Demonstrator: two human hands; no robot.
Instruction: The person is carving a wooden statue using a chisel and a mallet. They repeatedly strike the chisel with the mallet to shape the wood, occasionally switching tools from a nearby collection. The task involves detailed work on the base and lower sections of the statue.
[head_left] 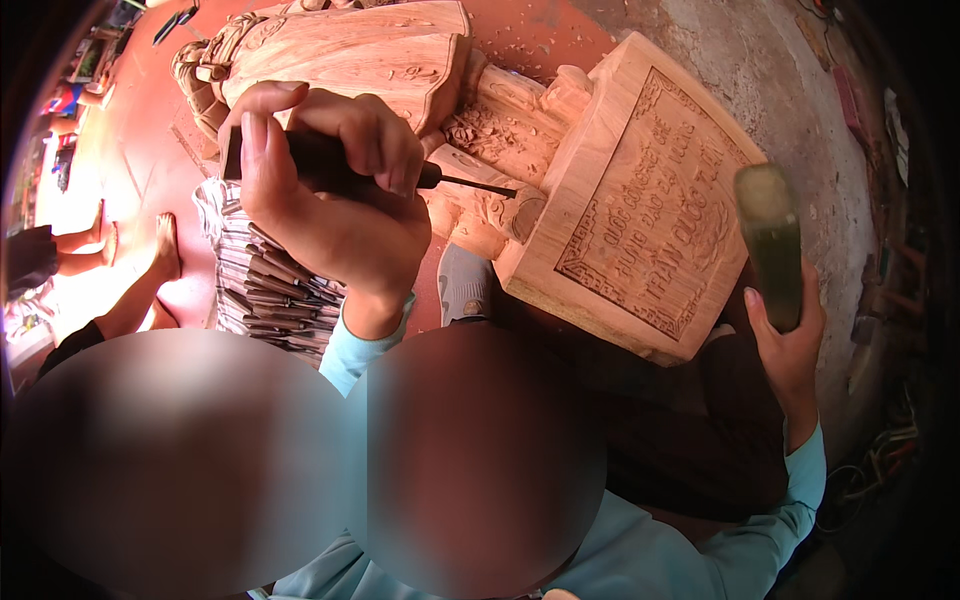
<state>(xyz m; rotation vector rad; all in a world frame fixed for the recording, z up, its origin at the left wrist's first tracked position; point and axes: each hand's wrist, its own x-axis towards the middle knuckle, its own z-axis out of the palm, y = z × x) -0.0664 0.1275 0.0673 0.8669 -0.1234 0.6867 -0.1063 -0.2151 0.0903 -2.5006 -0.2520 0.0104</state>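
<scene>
In my left hand (335, 190) is a carving chisel (330, 162), its thick dark handle gripped by closed fingers. Its thin metal shaft points right, and the tip appears over the rounded carved part beside the base; whether it touches cannot be made out. My right hand (788, 345) is wrapped round a thick, dark green, club-shaped mallet (768, 235), raised upright and slightly blurred. Between the hands lies a carved wooden statue (345, 55) on its side. Its blocky base (600, 250) tilts toward me, with a bordered panel of raised lettering on the face.
Many chisels lie on a striped cloth roll (290, 300) left of the statue. Wood shavings (545, 45) litter the red floor. Another person's bare foot (166, 248) is at the left. My shoe (465, 285) is under the base. Rough concrete (770, 110) runs along the right.
</scene>
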